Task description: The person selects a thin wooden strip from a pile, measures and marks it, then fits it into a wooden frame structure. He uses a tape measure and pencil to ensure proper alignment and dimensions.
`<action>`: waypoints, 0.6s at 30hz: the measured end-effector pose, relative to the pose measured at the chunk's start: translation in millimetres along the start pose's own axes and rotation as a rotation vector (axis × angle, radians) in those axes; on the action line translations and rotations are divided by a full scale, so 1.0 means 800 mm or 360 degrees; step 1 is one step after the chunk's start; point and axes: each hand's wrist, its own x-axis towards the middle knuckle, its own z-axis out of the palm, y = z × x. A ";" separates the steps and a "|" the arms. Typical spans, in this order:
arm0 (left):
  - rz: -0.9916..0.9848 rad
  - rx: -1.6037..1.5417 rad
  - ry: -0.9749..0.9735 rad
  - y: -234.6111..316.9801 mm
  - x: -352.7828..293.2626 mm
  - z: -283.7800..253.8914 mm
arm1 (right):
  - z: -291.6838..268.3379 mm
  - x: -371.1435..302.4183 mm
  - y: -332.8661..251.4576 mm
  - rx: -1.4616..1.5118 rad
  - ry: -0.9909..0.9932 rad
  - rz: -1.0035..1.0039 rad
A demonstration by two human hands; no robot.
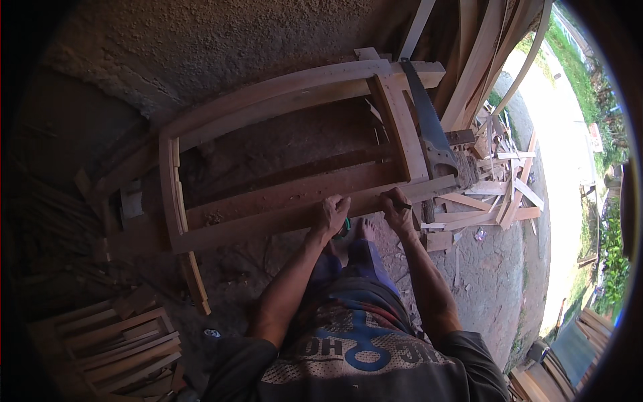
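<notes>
A rectangular wooden frame (288, 216) lies across supports in front of me, its near rail passing beside both hands. My left hand (333, 216) is closed at that rail, right of its middle. Just below the fist shows a small green curved object (344, 228); whether the fingers hold it is unclear. Farther right along the same rail, my right hand (397, 209) is closed on a short dark stick (406, 206), whose end sticks out of the fist. A handsaw (431, 127) rests over the frame's right end, its pale handle toward me.
Offcuts (506, 194) are heaped on the ground at the right. Long boards (479, 63) lean at the back right by a rough wall (221, 47). Slatted wooden frames (127, 342) are stacked at the lower left. A wood strip (195, 285) juts below the frame's left end.
</notes>
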 end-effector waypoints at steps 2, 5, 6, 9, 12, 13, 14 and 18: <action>-0.0026 -0.0007 -0.0028 0.003 0.000 -0.001 | 0.001 -0.001 0.006 -0.0095 -0.0028 -0.0139; -0.0034 0.0022 -0.0015 0.002 -0.001 -0.002 | 0.001 0.002 0.007 -0.0068 0.0013 -0.0137; -0.0033 0.0039 0.0000 0.001 -0.001 -0.002 | 0.000 0.001 0.004 -0.0073 -0.0022 -0.0108; -0.0072 0.0037 -0.0064 0.010 0.000 -0.006 | -0.003 -0.003 0.006 -0.0101 -0.0076 -0.0127; 0.0093 0.0004 0.0071 0.000 -0.005 -0.001 | -0.005 -0.002 0.008 -0.0046 -0.0026 -0.0129; 0.0053 0.0020 0.0041 0.000 -0.003 -0.001 | -0.007 -0.006 0.007 0.0051 -0.0013 0.0021; 0.0013 0.0037 0.0011 0.000 -0.002 -0.001 | -0.008 -0.007 0.008 0.0124 0.0021 0.0102; -0.0048 0.0059 -0.0020 0.010 -0.002 -0.002 | -0.014 -0.010 0.007 0.0304 0.0165 0.0235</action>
